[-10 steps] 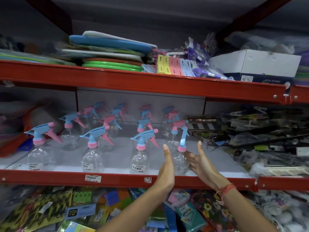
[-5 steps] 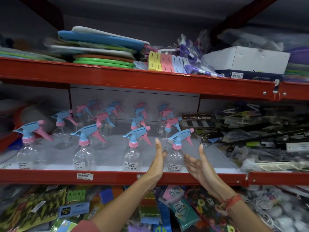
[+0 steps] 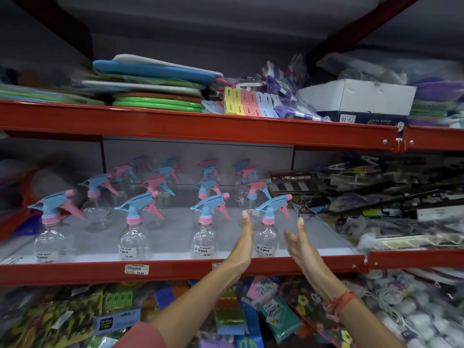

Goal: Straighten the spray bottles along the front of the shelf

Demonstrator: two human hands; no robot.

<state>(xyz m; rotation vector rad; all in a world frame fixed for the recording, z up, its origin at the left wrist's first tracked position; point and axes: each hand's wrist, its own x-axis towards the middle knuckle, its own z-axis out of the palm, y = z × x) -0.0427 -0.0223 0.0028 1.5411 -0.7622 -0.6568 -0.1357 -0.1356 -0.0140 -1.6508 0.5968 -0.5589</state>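
While both hands are up at the red metal shelf (image 3: 175, 271), neither one is gripping anything. The left hand (image 3: 243, 243) is flat, fingers straight and pressed together, right alongside the left side of the clear plastic spray bottle with a blue trigger head and pink collar (image 3: 268, 237) at the right end of the front row; can't tell if it's actually touching. The right hand (image 3: 300, 243) is open too, palm facing that bottle, fingers loosely spread, with a gap between them. That bottle stands upright at the front edge, nozzle pointing left like the other three front-row bottles (image 3: 134, 237). More bottles sit in rows behind.
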